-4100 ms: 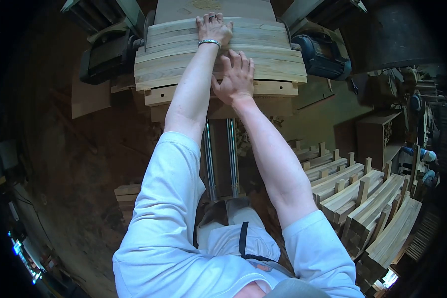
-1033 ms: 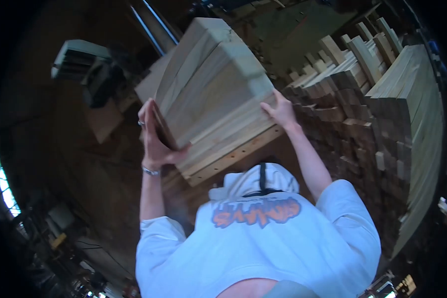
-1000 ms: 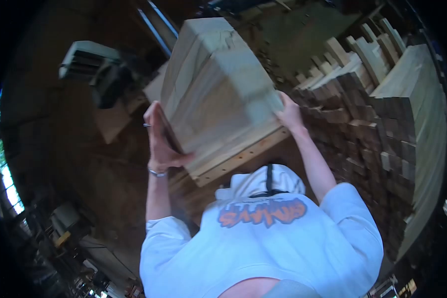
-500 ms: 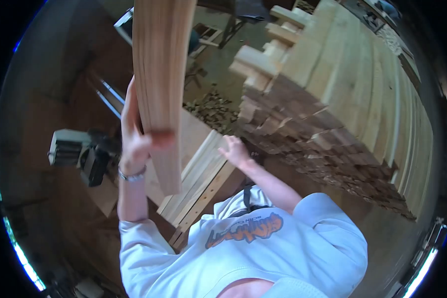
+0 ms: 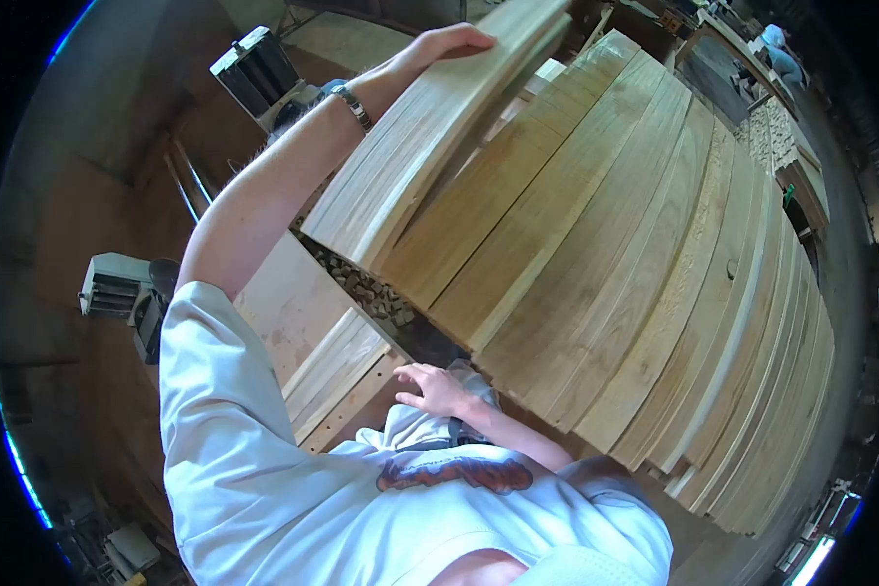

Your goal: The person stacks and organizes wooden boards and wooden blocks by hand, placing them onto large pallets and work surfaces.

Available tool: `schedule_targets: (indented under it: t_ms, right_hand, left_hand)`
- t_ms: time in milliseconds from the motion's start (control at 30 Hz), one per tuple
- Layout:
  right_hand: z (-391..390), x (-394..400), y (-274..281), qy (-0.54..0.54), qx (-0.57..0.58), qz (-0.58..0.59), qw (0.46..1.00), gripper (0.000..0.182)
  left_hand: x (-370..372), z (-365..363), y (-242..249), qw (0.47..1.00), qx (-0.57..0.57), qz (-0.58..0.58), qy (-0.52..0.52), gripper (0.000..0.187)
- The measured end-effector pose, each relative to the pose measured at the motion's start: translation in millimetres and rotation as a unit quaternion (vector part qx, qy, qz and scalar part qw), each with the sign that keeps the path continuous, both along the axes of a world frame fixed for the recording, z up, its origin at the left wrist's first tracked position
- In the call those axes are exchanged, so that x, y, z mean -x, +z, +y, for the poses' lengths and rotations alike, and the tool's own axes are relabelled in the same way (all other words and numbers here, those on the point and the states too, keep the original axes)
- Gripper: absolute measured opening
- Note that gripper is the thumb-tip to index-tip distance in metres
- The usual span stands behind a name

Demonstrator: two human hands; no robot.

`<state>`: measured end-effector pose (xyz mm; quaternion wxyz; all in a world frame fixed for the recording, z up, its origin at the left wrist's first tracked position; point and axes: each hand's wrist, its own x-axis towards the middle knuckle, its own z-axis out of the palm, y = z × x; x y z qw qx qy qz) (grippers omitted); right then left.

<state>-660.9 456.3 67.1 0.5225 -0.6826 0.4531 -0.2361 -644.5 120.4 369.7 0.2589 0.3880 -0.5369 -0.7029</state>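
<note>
My left hand (image 5: 451, 41), with a metal-banded watch (image 5: 352, 105) on its wrist, reaches far forward and grips the far part of a long wooden board (image 5: 400, 156). The board lies along the left edge of a tall stack of planks (image 5: 606, 244), overlapping it in this view. Its near end points towards me. Close to my waist, my right hand (image 5: 432, 391) is free, fingers apart and slightly curled. It hovers by the end of a drilled wooden rail (image 5: 356, 396), and pale strips (image 5: 337, 361) lie beside that rail.
Small wood offcuts (image 5: 371, 293) are heaped on the floor between bench and stack. Left of me are a flat panel (image 5: 283, 303), a motor-like machine part (image 5: 117, 283) and another ribbed machine (image 5: 254, 73). A person (image 5: 779, 59) is far off at the upper right.
My left hand has carried the board from upright in front of me forward and right, down to the stack's left edge. My right hand has drawn back from the strips towards my waist.
</note>
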Motion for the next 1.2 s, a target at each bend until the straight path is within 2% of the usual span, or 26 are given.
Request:
schedule_targets:
  t_ms: [33, 67, 133, 233, 267, 333, 367, 433, 467, 533, 567, 633, 667, 700, 767, 800, 833, 867, 900, 967, 1100, 1133, 1167, 1200]
  right_hand:
    - [4, 6, 1, 0.014, -0.041, -0.015, 0.999, 0.050]
    - [7, 10, 0, 0.025, -0.038, -0.014, 0.999, 0.049]
    - [13, 17, -7, 0.018, -0.051, -0.029, 0.998, 0.046]
    - [9, 28, 3, 0.000, -0.055, -0.041, 0.998, 0.044]
    - [10, 29, 2, -0.021, -0.067, -0.052, 0.996, 0.044]
    - [14, 26, -5, -0.058, -0.084, -0.085, 0.991, 0.043]
    - [14, 23, -10, -0.051, -0.062, -0.091, 0.993, 0.044]
    - [3, 18, 12, 0.027, -0.043, 0.000, 0.999, 0.045]
    - [-3, 9, 22, 0.037, -0.028, 0.008, 0.999, 0.044]
    - [-12, -15, 25, 0.070, 0.027, 0.014, 0.997, 0.042]
    - [-18, -26, 32, 0.093, 0.011, 0.022, 0.995, 0.043]
    - [-22, -45, 32, 0.095, -0.003, 0.003, 0.995, 0.045]
    - [-21, -52, 30, 0.090, 0.013, 0.011, 0.996, 0.045]
    - [-19, -56, 29, 0.081, 0.030, 0.022, 0.996, 0.045]
    - [-9, -60, 32, 0.061, 0.017, 0.021, 0.998, 0.042]
    - [-1, -61, 25, 0.034, -0.031, -0.001, 0.999, 0.043]
    - [3, -59, 24, -0.002, -0.032, 0.002, 0.999, 0.043]
    - [12, -58, 24, 0.003, -0.047, 0.030, 0.998, 0.043]
    - [20, -59, 23, 0.012, -0.062, 0.054, 0.997, 0.043]
    - [37, -62, 17, -0.014, -0.064, 0.057, 0.996, 0.043]
    - [56, -73, 20, -0.048, -0.039, 0.066, 0.996, 0.044]
    - [62, -77, 17, -0.067, -0.034, 0.052, 0.996, 0.044]
    - [67, -81, 17, -0.085, -0.028, 0.036, 0.995, 0.044]
    - [70, -83, 22, -0.099, -0.021, 0.040, 0.994, 0.044]
  left_hand:
    - [2, -13, -6, 1.000, -0.004, 0.003, 0.004, 0.045]
    - [0, -21, -2, 0.987, 0.067, -0.129, -0.069, 0.045]
    - [-1, -21, -10, 0.945, 0.143, -0.254, -0.147, 0.047]
    - [3, 8, -4, 0.961, 0.147, -0.210, -0.102, 0.047]
    - [11, 7, -8, 0.971, 0.108, -0.157, -0.143, 0.045]
    - [8, 3, -16, 0.963, 0.128, -0.176, -0.157, 0.043]
    - [3, 10, -10, 0.954, 0.148, -0.195, -0.173, 0.043]
    - [-10, 25, -3, 0.949, 0.155, -0.206, -0.183, 0.042]
    - [-19, 31, 0, 0.937, 0.179, -0.235, -0.188, 0.050]
    - [-51, 45, 12, 0.883, 0.253, -0.337, -0.209, 0.058]
    - [-79, 71, 8, 0.932, 0.264, -0.219, -0.121, 0.052]
    - [-154, 118, -34, 0.938, 0.335, -0.074, 0.050, 0.047]
    - [-191, 135, -82, 0.903, 0.408, -0.043, 0.129, 0.049]
    - [-224, 169, -117, 0.885, 0.420, -0.098, 0.174, 0.060]
    - [-292, 246, -221, 0.874, 0.365, -0.311, 0.076, 0.084]
    - [-317, 290, -271, 0.876, 0.308, -0.364, 0.076, 0.110]
    - [-327, 326, -297, 0.834, 0.310, -0.454, 0.035, 0.113]
    - [-335, 349, -309, 0.782, 0.310, -0.540, -0.002, 0.117]
    - [-341, 347, -309, 0.786, 0.322, -0.528, -0.025, 0.117]
    - [-346, 344, -312, 0.815, 0.278, -0.508, 0.025, 0.124]
    - [-356, 323, -331, 0.817, 0.311, -0.485, 0.023, 0.119]
    - [-355, 323, -335, 0.793, 0.316, -0.520, 0.038, 0.117]
    - [-352, 321, -331, 0.793, 0.330, -0.511, 0.030, 0.117]
    - [-346, 321, -328, 0.756, 0.323, -0.569, 0.030, 0.118]
